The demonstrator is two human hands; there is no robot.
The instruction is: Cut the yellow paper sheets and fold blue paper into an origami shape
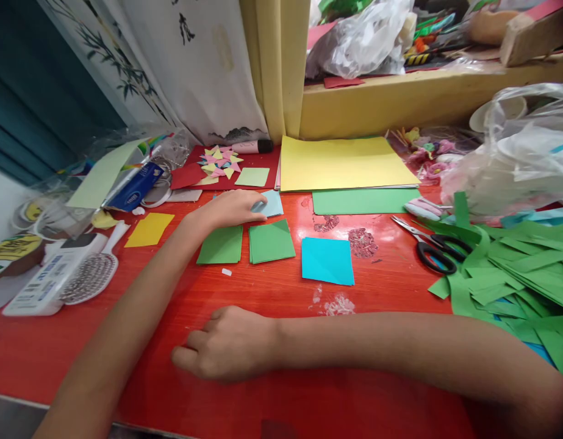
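Evidently both hands are at work over a red table, well apart from each other. The left hand reaches toward the table's far edge, its thumb and forefinger spread over a pale blue paper square; whether they pinch it cannot be told. The right hand is curled into a loose fist near the table's near edge; whether anything is inside cannot be told.

Two stacks of green squares, a left stack and a right stack, lie just below the left hand, with a bright blue square to their right. Nearer the table's left edge lies a yellow square.

Along that edge, a white container carries blue lettering too small to read, beside a hairbrush. A blue packet bears a white logo, also illegible, and a yellow label shows dark, distorted letters. Toward the far edge, a marker has faint print on its pale barrel; behind it, dark brushed characters mark a white curtain. Black-handled scissors lie toward the right edge, beside green paper strips.
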